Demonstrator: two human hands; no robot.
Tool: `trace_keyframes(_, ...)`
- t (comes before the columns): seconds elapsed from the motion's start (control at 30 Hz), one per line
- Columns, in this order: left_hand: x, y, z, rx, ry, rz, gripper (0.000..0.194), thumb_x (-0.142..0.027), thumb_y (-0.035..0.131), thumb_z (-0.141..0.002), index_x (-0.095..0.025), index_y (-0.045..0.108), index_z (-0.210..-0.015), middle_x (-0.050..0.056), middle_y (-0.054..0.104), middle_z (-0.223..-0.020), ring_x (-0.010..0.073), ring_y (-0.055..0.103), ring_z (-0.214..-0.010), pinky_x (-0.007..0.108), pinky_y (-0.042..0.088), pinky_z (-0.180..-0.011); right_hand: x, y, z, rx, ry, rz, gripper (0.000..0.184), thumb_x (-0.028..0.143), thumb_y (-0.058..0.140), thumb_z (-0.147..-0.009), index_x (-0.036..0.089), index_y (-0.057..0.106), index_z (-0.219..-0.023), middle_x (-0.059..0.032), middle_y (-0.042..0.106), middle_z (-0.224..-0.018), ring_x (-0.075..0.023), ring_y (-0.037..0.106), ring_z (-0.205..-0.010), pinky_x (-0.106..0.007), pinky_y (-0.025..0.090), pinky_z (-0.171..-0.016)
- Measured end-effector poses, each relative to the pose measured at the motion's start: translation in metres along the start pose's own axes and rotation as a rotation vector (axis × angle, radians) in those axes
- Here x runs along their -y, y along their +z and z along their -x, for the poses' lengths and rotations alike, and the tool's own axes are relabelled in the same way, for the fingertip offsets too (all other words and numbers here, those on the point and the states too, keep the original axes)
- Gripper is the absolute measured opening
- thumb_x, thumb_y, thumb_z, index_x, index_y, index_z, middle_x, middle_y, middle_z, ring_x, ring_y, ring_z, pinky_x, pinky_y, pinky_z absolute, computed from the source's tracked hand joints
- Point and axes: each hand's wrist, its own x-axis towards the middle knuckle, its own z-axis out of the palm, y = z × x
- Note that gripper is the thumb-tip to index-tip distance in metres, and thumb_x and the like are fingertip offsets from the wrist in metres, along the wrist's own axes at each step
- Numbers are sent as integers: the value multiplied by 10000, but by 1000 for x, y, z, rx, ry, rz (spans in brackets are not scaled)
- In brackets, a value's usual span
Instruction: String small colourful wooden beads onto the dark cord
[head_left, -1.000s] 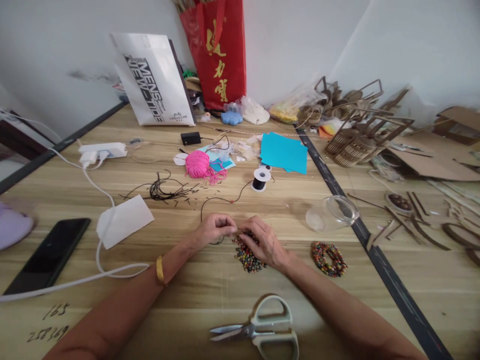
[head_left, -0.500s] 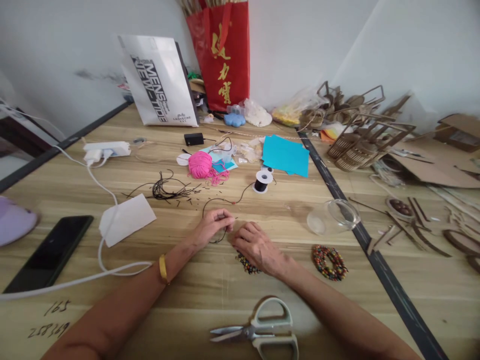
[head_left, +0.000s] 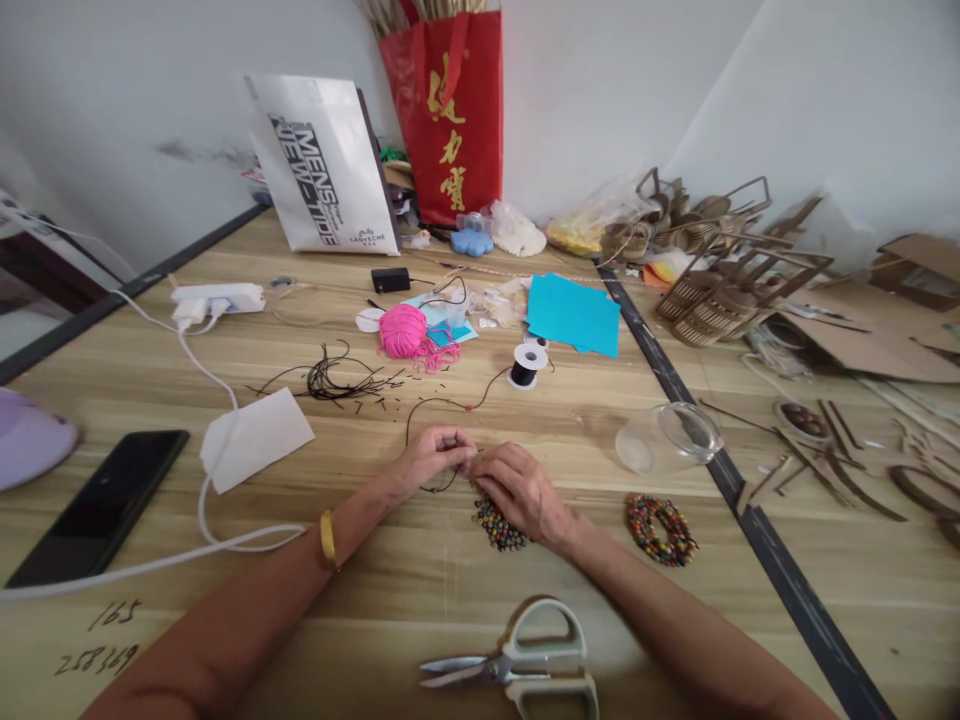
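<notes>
My left hand (head_left: 437,455) pinches the end of a thin black cord (head_left: 442,402), which loops over the table to a white-rimmed spool (head_left: 524,369). One small red bead (head_left: 470,407) sits on the cord partway along. My right hand (head_left: 517,488) meets the left at the fingertips, its thumb and fingers closed together; what they hold, perhaps a bead, is too small to make out. Beneath and beside the right hand lies a pile of small multicoloured beads (head_left: 500,530), partly covered by it. A coil of strung beads (head_left: 661,530) rests to the right.
White-handled scissors (head_left: 517,662) lie at the front, blades pointing left. A clear jar (head_left: 664,440) lies on its side at right. Behind are cut black cords (head_left: 337,378), pink yarn (head_left: 403,331) and blue sheets (head_left: 573,315). A phone (head_left: 97,510) and white cable (head_left: 225,400) lie left.
My right hand went down over the bead pile, apart from the left, then came back up to the left fingertips. The left hand kept its pinch on the cord. The view shifted slightly.
</notes>
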Motion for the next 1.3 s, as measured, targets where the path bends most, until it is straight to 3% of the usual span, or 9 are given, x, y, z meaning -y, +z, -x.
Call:
trace_keyframes(0.17, 3, 1, -1, 59, -33, -15, 328, -408, 731, -674, -110, 599, -712, 0, 596, -586, 98, 537, -559, 225, 419, -584, -8, 1, 1, -167, 85, -117, 81, 188, 533, -900, 197, 608, -929, -61, 654, -835, -178, 588, -786, -319, 484, -718)
trace_keyframes(0.27, 4, 1, -1, 68, -43, -31, 307, -390, 729, -680, -110, 607, -716, 4, 607, -592, 96, 547, -559, 218, 421, -579, -10, 1, 2, -204, 120, -143, 68, 194, 545, -887, 194, 610, -910, -57, 647, -808, -177, 593, -769, -312, 488, -702)
trace_keyframes(1.3, 7, 2, -2, 82, -69, -77, 277, -366, 706, -687, -109, 612, -725, 0, 595, -566, 97, 524, -536, 215, 396, -558, -14, -1, 3, -187, 173, -273, 105, 254, 552, -898, 192, 636, -908, -51, 662, -799, -165, 605, -749, -294, 503, -691)
